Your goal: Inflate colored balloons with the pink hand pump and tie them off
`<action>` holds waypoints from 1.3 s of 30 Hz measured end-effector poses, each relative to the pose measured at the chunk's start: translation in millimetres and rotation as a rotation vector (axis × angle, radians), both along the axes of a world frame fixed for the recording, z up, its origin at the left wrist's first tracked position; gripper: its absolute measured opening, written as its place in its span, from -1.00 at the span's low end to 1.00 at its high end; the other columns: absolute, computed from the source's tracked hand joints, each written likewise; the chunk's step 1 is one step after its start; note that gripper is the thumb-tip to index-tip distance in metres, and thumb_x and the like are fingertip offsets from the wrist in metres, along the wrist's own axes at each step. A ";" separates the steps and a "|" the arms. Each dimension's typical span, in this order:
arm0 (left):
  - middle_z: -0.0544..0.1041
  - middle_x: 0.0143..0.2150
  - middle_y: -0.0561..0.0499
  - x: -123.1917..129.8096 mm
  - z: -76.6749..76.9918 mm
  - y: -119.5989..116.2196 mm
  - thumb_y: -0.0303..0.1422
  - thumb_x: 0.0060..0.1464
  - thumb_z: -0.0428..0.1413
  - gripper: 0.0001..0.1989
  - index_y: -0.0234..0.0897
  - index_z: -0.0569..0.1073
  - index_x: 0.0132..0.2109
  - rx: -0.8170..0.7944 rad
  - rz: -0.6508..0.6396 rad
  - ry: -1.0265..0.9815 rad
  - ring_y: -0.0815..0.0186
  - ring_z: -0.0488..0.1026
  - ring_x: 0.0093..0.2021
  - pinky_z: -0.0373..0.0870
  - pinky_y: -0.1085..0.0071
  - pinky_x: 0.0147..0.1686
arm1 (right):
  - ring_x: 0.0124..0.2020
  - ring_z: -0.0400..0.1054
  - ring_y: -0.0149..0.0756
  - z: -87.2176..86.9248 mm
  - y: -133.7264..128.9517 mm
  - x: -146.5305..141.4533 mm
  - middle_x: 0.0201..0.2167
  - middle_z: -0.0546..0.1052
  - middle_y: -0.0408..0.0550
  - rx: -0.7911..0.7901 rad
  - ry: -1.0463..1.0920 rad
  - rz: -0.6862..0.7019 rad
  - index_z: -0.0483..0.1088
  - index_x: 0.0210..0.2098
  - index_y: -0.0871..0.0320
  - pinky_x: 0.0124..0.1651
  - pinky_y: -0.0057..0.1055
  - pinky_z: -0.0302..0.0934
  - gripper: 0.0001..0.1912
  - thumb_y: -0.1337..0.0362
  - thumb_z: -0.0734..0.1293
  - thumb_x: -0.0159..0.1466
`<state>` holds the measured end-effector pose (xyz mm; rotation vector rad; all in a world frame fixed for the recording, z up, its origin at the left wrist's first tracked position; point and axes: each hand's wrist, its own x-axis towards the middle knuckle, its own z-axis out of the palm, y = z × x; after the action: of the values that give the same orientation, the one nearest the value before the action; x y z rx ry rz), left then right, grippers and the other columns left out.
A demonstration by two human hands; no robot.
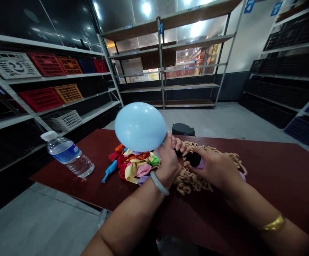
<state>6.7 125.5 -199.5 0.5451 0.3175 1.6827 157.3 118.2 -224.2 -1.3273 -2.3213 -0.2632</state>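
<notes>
My left hand [170, 154] is closed around the neck of an inflated light-blue balloon [140, 126], which bulges up and to the left above the table. In my right hand [217, 166], fingers wrapped around it, is a lilac balloon pump with a black end [195, 159] pointing at my left hand. Between the hands a black part of it shows, but whether it sits inside the balloon's neck is hidden. Below the balloon lies a pile of flat, colourful balloons [134, 167]. Beneath my hands is a heap of tan, curly rope-like pieces [189, 179].
A water bottle [68, 154] with a white cap stands at the left of the dark red table [271, 170]. Shelves with coloured crates [46, 64] line the left side. A metal rack [161, 64] stands at the back, and a dark object [183, 129] is behind the table.
</notes>
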 end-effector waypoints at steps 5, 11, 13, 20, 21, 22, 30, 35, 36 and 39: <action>0.03 -0.67 0.18 -43.0 19.6 8.7 -0.12 0.19 0.08 -0.52 -0.24 0.09 -0.54 0.050 0.146 -0.056 0.50 0.05 -0.69 0.00 0.49 -0.66 | -0.29 0.51 -0.11 1.3 15.3 25.9 -0.19 0.62 -0.03 0.038 -0.014 -0.003 0.40 0.07 0.01 -0.35 -0.28 0.25 -0.41 -0.18 0.27 0.17; 0.02 -0.67 0.19 -48.6 21.7 11.8 -0.12 0.19 0.08 -0.53 -0.24 0.09 -0.53 0.044 0.202 -0.073 0.50 0.04 -0.69 -0.04 0.50 -0.68 | -0.33 0.50 -0.15 -4.7 21.1 36.1 -0.20 0.61 -0.06 0.040 -0.078 -0.057 0.39 0.07 0.03 -0.41 -0.30 0.21 -0.42 -0.14 0.28 0.16; 0.02 -0.66 0.19 -37.3 16.9 10.0 -0.14 0.20 0.09 -0.55 -0.24 0.11 -0.53 0.039 0.166 -0.067 0.50 0.03 -0.69 -0.05 0.49 -0.67 | -0.33 0.50 -0.14 -6.5 16.6 29.3 -0.17 0.60 -0.03 0.053 -0.100 -0.065 0.40 0.05 0.03 -0.42 -0.30 0.20 -0.43 -0.15 0.26 0.17; 0.06 -0.66 0.16 11.4 -6.2 -2.9 -0.09 0.20 0.07 -0.51 -0.26 0.11 -0.55 0.023 -0.006 0.015 0.47 0.10 -0.66 0.06 0.49 -0.62 | -0.31 0.50 -0.10 -0.6 -1.1 5.4 -0.19 0.61 0.01 0.038 -0.068 -0.043 0.42 0.03 0.04 -0.34 -0.26 0.24 -0.47 -0.11 0.25 0.20; 0.07 -0.66 0.16 16.0 -8.7 -4.6 -0.08 0.19 0.07 -0.50 -0.26 0.11 -0.56 0.019 -0.021 0.026 0.47 0.11 -0.65 0.08 0.48 -0.62 | -0.30 0.50 -0.10 0.2 -2.1 4.0 -0.18 0.61 0.00 0.031 -0.054 -0.031 0.42 0.03 0.05 -0.32 -0.26 0.25 -0.48 -0.10 0.26 0.20; 0.07 -0.66 0.15 19.4 -10.6 -5.9 -0.07 0.18 0.08 -0.50 -0.26 0.10 -0.56 0.016 -0.035 0.031 0.46 0.11 -0.65 0.09 0.48 -0.61 | -0.29 0.50 -0.10 0.8 -2.6 3.0 -0.16 0.61 0.00 0.028 -0.041 -0.020 0.42 0.03 0.05 -0.31 -0.26 0.26 -0.49 -0.08 0.27 0.19; 0.06 -0.67 0.16 -2.7 5.4 -2.3 -0.06 0.17 0.08 -0.49 -0.24 0.09 -0.56 0.021 0.016 0.055 0.47 0.09 -0.66 0.05 0.47 -0.62 | -0.29 0.52 -0.12 0.6 6.1 10.0 -0.22 0.62 -0.09 -0.038 0.008 0.031 0.38 0.07 -0.06 -0.32 -0.27 0.26 -0.44 -0.19 0.24 0.19; -0.02 -0.65 0.18 -41.3 23.2 6.4 -0.12 0.21 0.06 -0.50 -0.24 0.04 -0.54 0.045 0.169 0.012 0.50 0.02 -0.67 0.00 0.48 -0.64 | -0.26 0.51 -0.14 -0.3 24.6 38.9 -0.17 0.61 -0.08 0.018 -0.031 0.013 0.40 0.06 -0.01 -0.32 -0.29 0.26 -0.44 -0.16 0.28 0.17; -0.02 -0.65 0.18 -45.5 24.3 7.6 -0.13 0.21 0.06 -0.51 -0.24 0.03 -0.54 0.044 0.185 0.016 0.49 0.02 -0.67 0.01 0.48 -0.63 | -0.24 0.51 -0.15 -1.3 27.5 43.9 -0.16 0.61 -0.08 0.025 -0.035 0.013 0.40 0.05 -0.01 -0.31 -0.29 0.27 -0.45 -0.14 0.29 0.17; -0.01 -0.65 0.17 -47.6 22.4 9.8 -0.14 0.20 0.07 -0.51 -0.24 0.04 -0.54 0.051 0.184 0.003 0.48 0.04 -0.67 0.02 0.48 -0.63 | -0.28 0.51 -0.15 -6.0 30.4 48.3 -0.18 0.61 -0.08 0.041 -0.064 -0.035 0.41 0.04 0.01 -0.35 -0.29 0.24 -0.45 -0.13 0.29 0.16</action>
<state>-40.9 135.3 -177.1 0.5705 0.3363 1.8723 205.6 148.6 -230.2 -1.3587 -2.3341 -0.3677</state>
